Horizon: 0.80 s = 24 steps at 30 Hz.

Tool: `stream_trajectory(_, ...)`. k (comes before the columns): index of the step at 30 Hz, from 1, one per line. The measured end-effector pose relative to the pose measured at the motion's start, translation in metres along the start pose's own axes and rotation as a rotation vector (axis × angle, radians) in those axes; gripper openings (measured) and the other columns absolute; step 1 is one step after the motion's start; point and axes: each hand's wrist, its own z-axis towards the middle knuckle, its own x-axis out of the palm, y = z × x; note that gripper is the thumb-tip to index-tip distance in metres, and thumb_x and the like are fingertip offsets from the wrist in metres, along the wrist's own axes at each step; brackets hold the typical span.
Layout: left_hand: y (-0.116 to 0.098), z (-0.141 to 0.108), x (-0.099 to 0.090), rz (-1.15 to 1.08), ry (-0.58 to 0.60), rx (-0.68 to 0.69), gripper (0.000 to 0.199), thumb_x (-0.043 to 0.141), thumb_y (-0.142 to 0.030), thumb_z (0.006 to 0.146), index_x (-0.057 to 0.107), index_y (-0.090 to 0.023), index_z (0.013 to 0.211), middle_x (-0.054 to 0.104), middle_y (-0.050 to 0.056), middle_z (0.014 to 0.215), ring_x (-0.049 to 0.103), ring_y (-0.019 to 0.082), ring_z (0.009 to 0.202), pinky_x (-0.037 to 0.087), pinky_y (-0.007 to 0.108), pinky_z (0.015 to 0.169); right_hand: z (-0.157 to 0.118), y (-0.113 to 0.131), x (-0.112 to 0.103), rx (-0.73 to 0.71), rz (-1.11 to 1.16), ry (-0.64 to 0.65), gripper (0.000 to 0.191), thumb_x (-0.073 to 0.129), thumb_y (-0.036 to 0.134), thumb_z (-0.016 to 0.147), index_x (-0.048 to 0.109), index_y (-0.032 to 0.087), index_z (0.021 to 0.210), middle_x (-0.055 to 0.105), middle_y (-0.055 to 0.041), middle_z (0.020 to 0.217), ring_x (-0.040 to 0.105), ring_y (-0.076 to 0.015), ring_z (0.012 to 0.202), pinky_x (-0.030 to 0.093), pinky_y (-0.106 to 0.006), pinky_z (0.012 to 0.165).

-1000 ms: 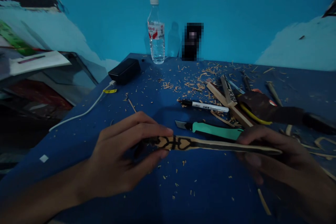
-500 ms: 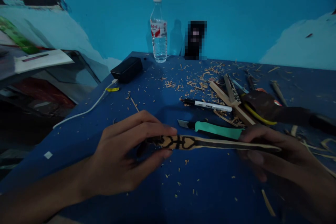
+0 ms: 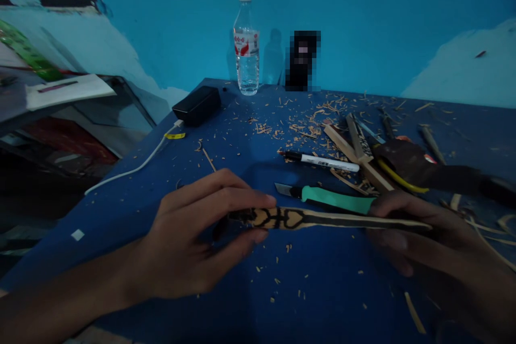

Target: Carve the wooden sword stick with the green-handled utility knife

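Observation:
Between my hands lies a slim carved wooden stick (image 3: 318, 219), roughly level, with black markings and a dark stripe along it. My left hand (image 3: 193, 236) pinches its thicker left end between thumb and fingers, hiding part of that end. Around the thin right end, the fingers of my right hand (image 3: 427, 242) are closed. Just behind the stick is a green-handled utility knife (image 3: 338, 199), its blade pointing left, its right end close to my right fingers. A white marker (image 3: 328, 162) with a black cap lies farther back.
Wood shavings (image 3: 298, 128) litter the blue table (image 3: 133, 242). Wooden strips (image 3: 357, 140) and a dark tool (image 3: 419, 164) with a yellow part lie at right. By the wall stand a water bottle (image 3: 246, 48) and a pixelated dark object (image 3: 302, 62). A black box (image 3: 197, 106) with a white cable sits left.
The view has shifted slightly, so the table items appear a little farther right. Both hands keep their hold on the stick, with almost no movement.

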Motion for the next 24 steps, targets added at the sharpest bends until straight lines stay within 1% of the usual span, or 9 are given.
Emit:
stream_trajectory(5,-0.0004,0.0006,-0.0025,0.001,0.002,0.013,0.025,0.073,-0.019,0.087,0.067,-0.021,0.111,0.07,0.001,0.096,0.068,0.01,0.077,0.054,0.016,0.06,0.0013,-0.0043,-0.0004,-0.039,-0.009,0.006,0.024,0.083,0.043,0.072,0.068,0.028,0.083,0.05,0.0024,0.06,0.042,-0.0116,0.048,0.024,-0.029,0.052)
stream_trajectory(10,-0.001,0.0,-0.0021,-0.004,0.008,-0.002,0.026,0.072,-0.018,0.087,0.067,-0.022,0.112,0.069,0.0,0.097,0.068,0.009,0.074,0.053,0.017,0.057,0.0015,-0.0045,-0.0006,-0.029,0.008,-0.002,0.025,0.084,0.044,0.072,0.069,0.028,0.084,0.049,0.0019,0.057,0.041,-0.0109,0.049,0.024,-0.029,0.051)
stream_trajectory(15,0.0011,-0.0012,0.0003,-0.035,-0.047,0.074,0.025,0.075,-0.019,0.087,0.068,-0.017,0.111,0.071,0.004,0.096,0.07,0.012,0.073,0.054,0.019,0.053,0.0008,0.0,0.0017,-0.012,0.026,-0.026,0.033,0.09,0.045,0.062,0.071,0.028,0.083,0.048,0.0022,0.056,0.041,-0.0107,0.049,0.026,-0.027,0.052)
stream_trajectory(18,0.0016,-0.0016,-0.0008,-0.038,-0.044,0.062,0.025,0.074,-0.02,0.087,0.068,-0.017,0.111,0.071,0.004,0.096,0.07,0.012,0.072,0.054,0.02,0.052,0.0016,-0.0002,0.0014,-0.005,0.03,-0.027,0.034,0.089,0.048,0.061,0.071,0.029,0.083,0.047,0.0025,0.055,0.04,-0.011,0.048,0.026,-0.028,0.052)
stream_trajectory(22,0.0021,-0.0005,-0.0035,-0.027,-0.044,0.076,0.025,0.073,-0.019,0.087,0.068,-0.015,0.111,0.071,0.004,0.095,0.069,0.012,0.068,0.053,0.02,0.05,0.0033,-0.0024,-0.0013,-0.014,0.037,-0.03,0.033,0.089,0.046,0.062,0.07,0.028,0.082,0.045,0.0022,0.053,0.039,-0.0129,0.049,0.024,-0.029,0.053)
stream_trajectory(24,0.0026,0.0006,-0.0041,-0.029,-0.049,0.09,0.025,0.074,-0.017,0.086,0.069,-0.013,0.11,0.071,0.005,0.094,0.068,0.011,0.066,0.053,0.019,0.049,0.0038,-0.0023,-0.0019,-0.009,0.046,-0.034,0.033,0.089,0.045,0.062,0.069,0.028,0.082,0.043,0.0029,0.054,0.039,-0.0125,0.049,0.023,-0.028,0.053)
